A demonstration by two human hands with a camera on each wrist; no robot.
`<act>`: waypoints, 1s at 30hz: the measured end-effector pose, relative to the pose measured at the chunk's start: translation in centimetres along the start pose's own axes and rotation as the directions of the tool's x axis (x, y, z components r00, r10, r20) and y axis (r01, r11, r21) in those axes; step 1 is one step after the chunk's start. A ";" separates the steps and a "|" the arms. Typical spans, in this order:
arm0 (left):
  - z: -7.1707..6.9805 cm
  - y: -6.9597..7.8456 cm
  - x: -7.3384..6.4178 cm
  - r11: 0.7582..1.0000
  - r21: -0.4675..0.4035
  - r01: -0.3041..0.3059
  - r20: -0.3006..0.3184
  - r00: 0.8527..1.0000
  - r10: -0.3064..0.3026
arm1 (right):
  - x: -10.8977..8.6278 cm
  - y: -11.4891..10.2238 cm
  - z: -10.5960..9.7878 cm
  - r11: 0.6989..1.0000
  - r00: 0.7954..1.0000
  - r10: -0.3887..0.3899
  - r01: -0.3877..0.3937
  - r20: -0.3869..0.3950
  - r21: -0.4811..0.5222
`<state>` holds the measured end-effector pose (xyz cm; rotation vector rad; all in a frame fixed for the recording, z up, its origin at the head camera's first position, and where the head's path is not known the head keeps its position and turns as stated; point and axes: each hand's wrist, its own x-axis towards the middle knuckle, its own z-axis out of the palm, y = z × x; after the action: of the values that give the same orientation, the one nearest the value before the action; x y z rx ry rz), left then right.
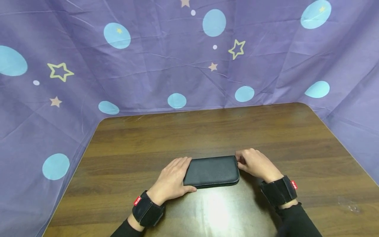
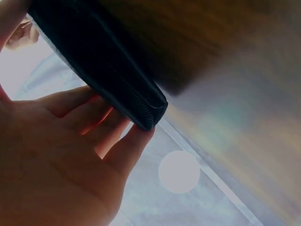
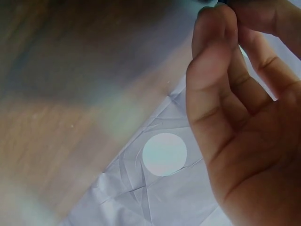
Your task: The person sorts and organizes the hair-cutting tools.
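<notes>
A long black zip wallet [image 1: 211,171] lies flat on the wooden table, its front edge toward me. My left hand [image 1: 172,179] holds its left end, fingers over the far part and thumb by the near edge. In the left wrist view, stitching and what looks like a zip run along the side of the wallet [image 2: 117,70], with the fingers [image 2: 129,153] against it. At the far right corner, my right hand [image 1: 257,163] pinches with thumb and curled fingers. Whatever small part it grips there, perhaps a zip pull, is hidden by the fingertips.
The brown wooden table [image 1: 142,141] extends around the wallet, with a bright glare near its front. A purple cloth [image 1: 148,65] with stars and blue dots hangs behind and at the sides. A small transparent item or mark [image 1: 352,208] is at the right.
</notes>
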<state>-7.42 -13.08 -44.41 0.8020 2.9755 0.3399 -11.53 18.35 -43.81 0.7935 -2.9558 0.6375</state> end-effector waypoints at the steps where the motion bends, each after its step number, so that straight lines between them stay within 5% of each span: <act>1: 0.0 0.0 0.0 1.000 -0.001 -0.004 -0.004 1.000 0.004 | -0.1 0.0 0.0 1.000 1.000 0.000 0.000 -0.001 0.004; 15: -0.1 0.1 0.2 1.000 -0.023 -0.020 -0.014 1.000 0.019 | -0.7 0.4 -1.0 1.000 1.000 0.027 -0.027 -0.005 0.004; 30: 0.0 -0.1 0.2 0.999 -0.035 -0.022 0.005 1.000 0.022 | -0.2 1.0 -0.5 0.995 0.993 0.081 -0.086 0.080 0.056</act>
<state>-7.63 -13.08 -44.38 0.8310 2.9494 0.3882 -11.87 19.41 -43.77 0.7182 -3.0684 0.7190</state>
